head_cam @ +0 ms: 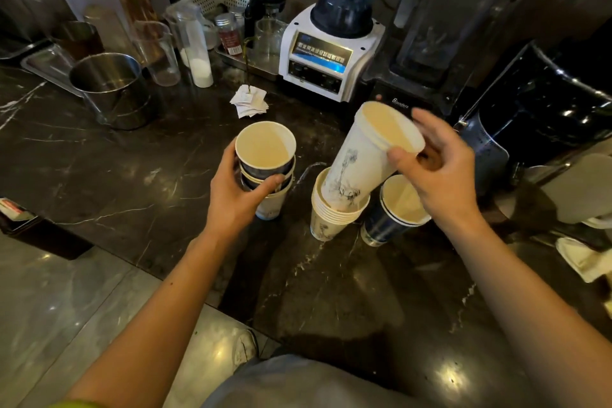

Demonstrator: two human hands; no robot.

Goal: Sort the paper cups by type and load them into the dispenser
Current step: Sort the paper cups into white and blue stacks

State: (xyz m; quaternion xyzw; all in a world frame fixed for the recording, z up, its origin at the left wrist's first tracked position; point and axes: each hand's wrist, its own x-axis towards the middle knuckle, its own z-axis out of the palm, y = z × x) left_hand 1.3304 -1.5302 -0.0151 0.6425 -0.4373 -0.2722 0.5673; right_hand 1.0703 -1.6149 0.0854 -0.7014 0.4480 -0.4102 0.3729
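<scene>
My left hand [236,194] grips a mixed stack of nested cups [266,169], dark blue ones on top of a white one, standing on the dark marble counter [132,182]. My right hand [440,172] pinches the rim of a tall white cup with ink drawings [361,162]. That cup is tilted, and its base sits inside a stack of white printed cups [331,215]. Just right of that stack, a short stack of dark blue cups [394,212] stands partly under my right hand. No dispenser can be identified.
Behind the cups stand a white blender [326,53] and a black blender [427,43]. At the left rear are a steel pot [112,89], clear measuring cups and a basket of jars. Folded paper slips [249,103] lie mid-counter. The counter edge runs along the lower left.
</scene>
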